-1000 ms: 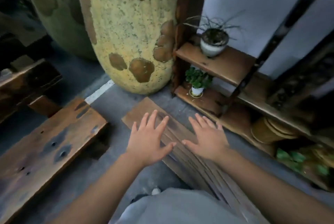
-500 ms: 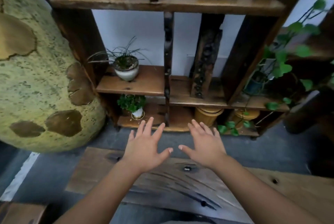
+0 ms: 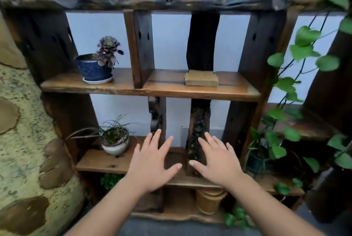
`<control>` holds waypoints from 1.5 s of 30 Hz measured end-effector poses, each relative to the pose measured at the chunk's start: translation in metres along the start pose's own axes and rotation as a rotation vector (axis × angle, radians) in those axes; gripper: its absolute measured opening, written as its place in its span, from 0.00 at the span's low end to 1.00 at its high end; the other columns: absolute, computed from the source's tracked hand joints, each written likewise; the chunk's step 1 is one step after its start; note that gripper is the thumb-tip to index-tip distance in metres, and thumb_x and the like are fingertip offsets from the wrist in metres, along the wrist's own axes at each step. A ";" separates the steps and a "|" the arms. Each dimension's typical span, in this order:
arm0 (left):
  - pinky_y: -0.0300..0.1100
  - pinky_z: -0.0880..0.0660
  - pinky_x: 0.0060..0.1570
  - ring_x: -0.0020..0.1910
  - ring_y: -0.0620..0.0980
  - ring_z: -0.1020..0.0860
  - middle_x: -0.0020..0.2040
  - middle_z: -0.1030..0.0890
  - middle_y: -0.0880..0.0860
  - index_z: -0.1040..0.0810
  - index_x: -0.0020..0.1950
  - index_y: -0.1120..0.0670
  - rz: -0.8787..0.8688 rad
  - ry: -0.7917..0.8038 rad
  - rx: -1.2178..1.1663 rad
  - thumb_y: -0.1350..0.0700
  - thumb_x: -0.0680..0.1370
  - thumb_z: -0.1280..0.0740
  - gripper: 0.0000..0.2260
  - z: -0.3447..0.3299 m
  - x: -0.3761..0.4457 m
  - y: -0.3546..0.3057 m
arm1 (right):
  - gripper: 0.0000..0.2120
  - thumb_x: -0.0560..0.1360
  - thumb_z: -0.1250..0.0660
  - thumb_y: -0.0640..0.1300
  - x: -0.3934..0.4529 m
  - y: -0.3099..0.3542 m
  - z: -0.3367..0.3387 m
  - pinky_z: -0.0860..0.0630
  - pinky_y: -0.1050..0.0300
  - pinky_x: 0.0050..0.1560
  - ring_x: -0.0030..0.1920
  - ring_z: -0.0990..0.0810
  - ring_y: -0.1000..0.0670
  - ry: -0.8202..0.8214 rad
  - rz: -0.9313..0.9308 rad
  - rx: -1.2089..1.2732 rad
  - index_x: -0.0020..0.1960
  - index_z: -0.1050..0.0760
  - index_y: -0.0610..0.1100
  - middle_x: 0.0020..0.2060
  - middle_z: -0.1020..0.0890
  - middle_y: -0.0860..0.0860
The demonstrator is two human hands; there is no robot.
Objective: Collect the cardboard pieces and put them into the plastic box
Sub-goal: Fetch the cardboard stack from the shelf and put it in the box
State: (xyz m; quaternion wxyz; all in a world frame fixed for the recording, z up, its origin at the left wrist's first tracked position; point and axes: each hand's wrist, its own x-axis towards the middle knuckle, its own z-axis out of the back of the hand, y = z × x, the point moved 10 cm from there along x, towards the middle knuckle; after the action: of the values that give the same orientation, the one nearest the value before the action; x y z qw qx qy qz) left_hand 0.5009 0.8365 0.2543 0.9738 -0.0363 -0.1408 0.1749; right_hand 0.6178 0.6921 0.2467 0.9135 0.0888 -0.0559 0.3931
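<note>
Both hands are out in front, low in the centre of the frame, palms facing away and fingers spread. The left hand is flat and loose, gripping nothing, its thumb angled toward the middle. The right hand mirrors it just beside, also released and empty, the two thumb tips close together but apart.

Behind them stands a dark wooden shelf unit that fills most of the picture, set against a pale wall. And there on the middle shelf, right of centre and above the right hand, sits the stack of cardboard pieces, tan, lying flat on the board, just in front of a dark upright post. Neither hand touches it; it sits well above the fingertips in the frame.

To the left on that same shelf, a blue pot with a purple succulent rests on a white saucer. One shelf down, at the left, a small white pot holds thin grassy leaves, near the left hand's fingers in the frame. Below the right wrist, on the bottom level, there is a round tan container.

Trailing green vines hang down the right side of the frame. A large mottled yellow-green vessel with brown patches bulges in along the left edge. The plastic box does not show in this view.
</note>
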 end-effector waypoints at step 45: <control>0.58 0.42 0.67 0.75 0.56 0.41 0.77 0.39 0.56 0.51 0.77 0.38 -0.043 0.154 -0.099 0.33 0.77 0.57 0.28 -0.019 0.386 -0.004 | 0.34 0.73 0.29 0.55 0.332 -0.153 0.077 0.26 0.48 0.55 0.57 0.24 0.41 0.075 -0.646 0.569 0.72 0.36 0.40 0.64 0.26 0.41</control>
State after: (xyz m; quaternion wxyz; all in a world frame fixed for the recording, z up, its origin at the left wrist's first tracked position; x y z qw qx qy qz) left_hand 0.8545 0.9672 0.3373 0.9823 -0.0948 -0.0746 0.1436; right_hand 0.9545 0.8077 0.3614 0.9301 0.3360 0.1185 0.0894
